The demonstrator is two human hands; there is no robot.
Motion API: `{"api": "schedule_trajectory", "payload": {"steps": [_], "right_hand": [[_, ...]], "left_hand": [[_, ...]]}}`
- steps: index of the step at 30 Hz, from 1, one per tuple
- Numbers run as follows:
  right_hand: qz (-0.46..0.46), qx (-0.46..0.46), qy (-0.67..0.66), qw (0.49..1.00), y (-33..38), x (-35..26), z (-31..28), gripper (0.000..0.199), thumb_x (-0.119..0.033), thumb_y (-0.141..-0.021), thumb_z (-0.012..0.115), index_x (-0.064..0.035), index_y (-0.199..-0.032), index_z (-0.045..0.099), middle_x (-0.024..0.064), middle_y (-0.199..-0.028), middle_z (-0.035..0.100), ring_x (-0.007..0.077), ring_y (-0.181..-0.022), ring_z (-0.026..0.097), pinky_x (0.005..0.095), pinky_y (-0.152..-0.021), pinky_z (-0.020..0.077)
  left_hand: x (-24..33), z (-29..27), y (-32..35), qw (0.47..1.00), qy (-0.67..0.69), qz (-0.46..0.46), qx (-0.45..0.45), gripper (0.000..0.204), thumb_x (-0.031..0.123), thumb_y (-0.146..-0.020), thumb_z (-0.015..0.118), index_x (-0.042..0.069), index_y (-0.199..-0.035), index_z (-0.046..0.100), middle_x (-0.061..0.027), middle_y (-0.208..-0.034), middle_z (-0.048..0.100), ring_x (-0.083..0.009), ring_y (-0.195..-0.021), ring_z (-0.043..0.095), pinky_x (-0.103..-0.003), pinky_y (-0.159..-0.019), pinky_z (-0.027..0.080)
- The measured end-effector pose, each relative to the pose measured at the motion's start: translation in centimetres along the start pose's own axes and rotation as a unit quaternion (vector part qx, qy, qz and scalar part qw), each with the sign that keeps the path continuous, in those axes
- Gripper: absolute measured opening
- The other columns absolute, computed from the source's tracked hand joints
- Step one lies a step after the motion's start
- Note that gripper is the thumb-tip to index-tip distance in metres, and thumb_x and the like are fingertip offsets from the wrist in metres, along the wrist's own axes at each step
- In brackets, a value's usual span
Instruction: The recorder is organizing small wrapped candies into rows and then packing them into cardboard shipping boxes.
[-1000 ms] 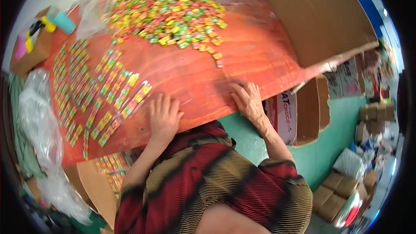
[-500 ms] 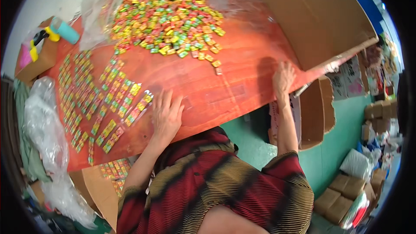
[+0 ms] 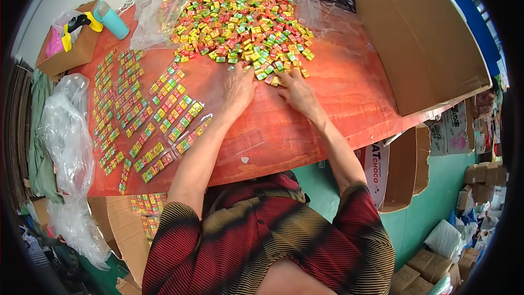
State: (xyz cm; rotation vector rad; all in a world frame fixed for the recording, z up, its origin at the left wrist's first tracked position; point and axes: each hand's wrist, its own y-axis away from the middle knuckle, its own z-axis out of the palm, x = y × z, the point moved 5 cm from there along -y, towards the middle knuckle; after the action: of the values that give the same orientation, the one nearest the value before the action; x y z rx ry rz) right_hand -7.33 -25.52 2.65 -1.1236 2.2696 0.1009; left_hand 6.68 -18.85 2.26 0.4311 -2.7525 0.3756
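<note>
A big heap of small wrapped candies (image 3: pixel 240 19) in red, yellow and green lies on clear plastic at the far side of the orange table (image 3: pixel 305 131). My left hand (image 3: pixel 238 90) rests flat at the heap's near edge, fingers spread among the closest candies. My right hand (image 3: pixel 295 90) sits just beside it, fingertips touching a few loose candies at that edge. Whether either hand grips a candy is hidden by the fingers. Left of my hands, rows of sorted candies (image 3: pixel 144 114) lie lined up on the table.
A large open cardboard box (image 3: pixel 420 38) stands at the table's right. A teal bottle (image 3: pixel 112 20) and a small carton with pink and yellow items (image 3: pixel 68 49) sit at the far left. Clear plastic bags (image 3: pixel 68 142) hang off the left edge. Cartons lie on the green floor.
Both hands have moved from the table's near edge up to the near side of the candy heap. The right hand came in from the right edge.
</note>
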Motion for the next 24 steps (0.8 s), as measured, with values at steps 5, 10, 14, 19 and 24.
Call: {"api": "schedule_trajectory", "payload": {"steps": [5,10,14,19,24], "right_hand": [[-0.124,-0.009,-0.042,0.991,-1.6,-1.2,1.2,0.031,-0.003,-0.070,0.059,-0.0126,-0.099,0.061,0.0092,-0.089,0.055,0.0265,-0.084,0.053,0.0355,-0.077,0.0406],[-0.164,-0.014,-0.084,0.983,-1.4,-1.0,0.1,0.025,-0.005,-0.072,0.058,-0.0108,-0.097,0.061,0.0089,-0.093,0.056,0.0270,-0.084,0.054,0.0338,-0.070,0.0448],[0.002,0.050,-0.012,0.999,-0.4,-1.5,-1.1,0.020,-0.007,-0.075,0.056,-0.0108,-0.094,0.060,0.0098,-0.090,0.057,0.0280,-0.082,0.056,0.0338,-0.070,0.0464],[-0.141,0.032,0.039,0.989,0.1,-4.6,2.8,0.027,-0.006,-0.076,0.052,-0.0113,-0.102,0.056,0.0094,-0.092,0.057,0.0277,-0.083,0.056,0.0360,-0.066,0.0476],[-0.124,0.023,0.067,0.990,0.0,-5.1,2.5,0.028,-0.007,-0.077,0.048,-0.0121,-0.103,0.056,0.0095,-0.089,0.053,0.0271,-0.079,0.056,0.0363,-0.063,0.0476]], "left_hand": [[0.4,-0.3,2.5,0.996,0.085,0.002,-0.002,0.039,0.003,-0.067,0.064,0.003,-0.103,0.049,-0.0146,-0.099,0.044,-0.0325,-0.092,0.047,-0.041,-0.076,0.042],[-0.6,-1.0,3.9,0.986,0.166,-0.001,0.005,0.042,0.000,-0.066,0.064,0.003,-0.105,0.048,-0.0143,-0.097,0.044,-0.0307,-0.092,0.048,-0.039,-0.077,0.042],[-1.9,-0.6,4.7,0.976,0.211,-0.051,-0.026,0.040,0.001,-0.067,0.063,0.005,-0.104,0.049,-0.0153,-0.094,0.043,-0.0329,-0.088,0.049,-0.041,-0.073,0.043],[-0.5,-1.7,4.7,0.993,0.120,-0.018,0.004,0.040,0.000,-0.067,0.062,0.005,-0.105,0.049,-0.0155,-0.092,0.044,-0.0339,-0.085,0.050,-0.041,-0.071,0.043],[-1.3,-2.7,4.9,0.989,0.131,-0.058,0.040,0.037,0.000,-0.068,0.061,0.005,-0.103,0.052,-0.0157,-0.092,0.045,-0.0350,-0.082,0.051,-0.042,-0.070,0.043]]}}
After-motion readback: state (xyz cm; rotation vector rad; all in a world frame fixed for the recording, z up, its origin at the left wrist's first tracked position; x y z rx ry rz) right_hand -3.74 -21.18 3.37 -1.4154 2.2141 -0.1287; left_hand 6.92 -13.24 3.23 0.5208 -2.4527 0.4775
